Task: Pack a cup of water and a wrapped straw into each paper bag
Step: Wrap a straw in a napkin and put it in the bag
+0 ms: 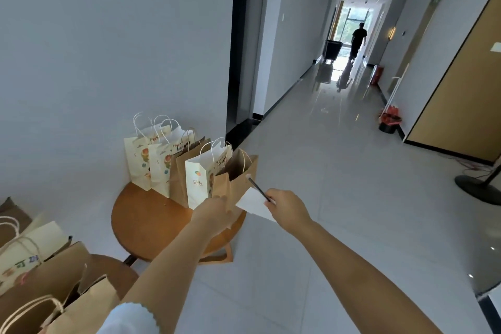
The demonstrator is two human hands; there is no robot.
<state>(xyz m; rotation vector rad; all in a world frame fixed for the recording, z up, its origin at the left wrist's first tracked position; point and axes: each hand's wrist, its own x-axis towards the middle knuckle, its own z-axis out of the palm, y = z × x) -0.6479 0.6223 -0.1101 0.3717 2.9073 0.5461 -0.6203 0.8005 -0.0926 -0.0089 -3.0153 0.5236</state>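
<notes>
At the lower left edge of the frame, several paper bags (40,274), brown and printed white, crowd the corner with their twine handles up; what they hold cannot be seen. Just right of them, in the lower middle, a round wooden table (146,219) stands against a pale wall, and along its far edge is a row of upright bags (162,160), white printed ones and plain brown ones, set close together with their mouths open upward, probably so each can be filled in turn. The brown bag (238,173) at the right end of that row is the one being worked on. The left hand (214,214) reaches in from the bottom of the frame and grips this bag near its top edge, apparently to steady it and keep the mouth spread. Just right of it, the right hand (287,207) pinches a thin dark straw (256,187) together with a white paper piece (254,205), perhaps its wrapper or a napkin; the straw's tip points up and left at the bag's opening, which suggests it is about to be dropped in. No cup of water is visible, and whether one already sits inside the bag is hidden. In the upper right, a glossy corridor runs away toward a bright window, where a distant person (358,40) walks beside a dark cart (333,49).
</notes>
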